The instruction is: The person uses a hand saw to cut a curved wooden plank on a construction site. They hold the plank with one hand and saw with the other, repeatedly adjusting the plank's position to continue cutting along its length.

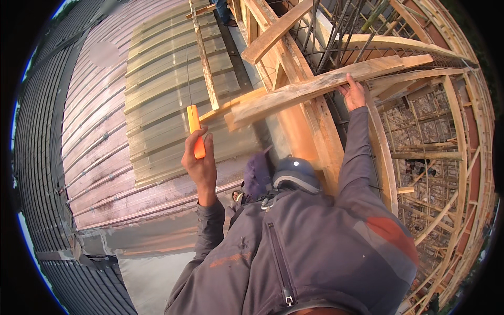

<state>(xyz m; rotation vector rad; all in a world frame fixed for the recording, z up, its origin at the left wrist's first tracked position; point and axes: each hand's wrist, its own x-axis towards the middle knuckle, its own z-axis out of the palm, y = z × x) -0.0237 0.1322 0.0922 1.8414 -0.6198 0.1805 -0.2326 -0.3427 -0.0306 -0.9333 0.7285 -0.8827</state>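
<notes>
Upright in my left hand (201, 165) is a handsaw, its orange handle (195, 126) wrapped by my fingers. The saw's thin blade (188, 73) points away from me and shows almost edge-on. My right arm reaches forward, and my right hand (354, 95) grips the near edge of a rough wooden plank (310, 88), thumb and fingers closed on it. This plank slants across timber formwork (315, 118), its left end sticking out toward the roof. A thinner wooden strip (233, 103) shows beyond that end. The saw is apart from the plank.
Ribbed roofing sheets (184, 105) spread to the left, with a long narrow stick (203, 52) over them. Steel bars (336, 37) rise beyond the formwork. At right, a deep drop holds bamboo scaffolding (425, 157). Another person's leg (223, 10) shows at the far edge.
</notes>
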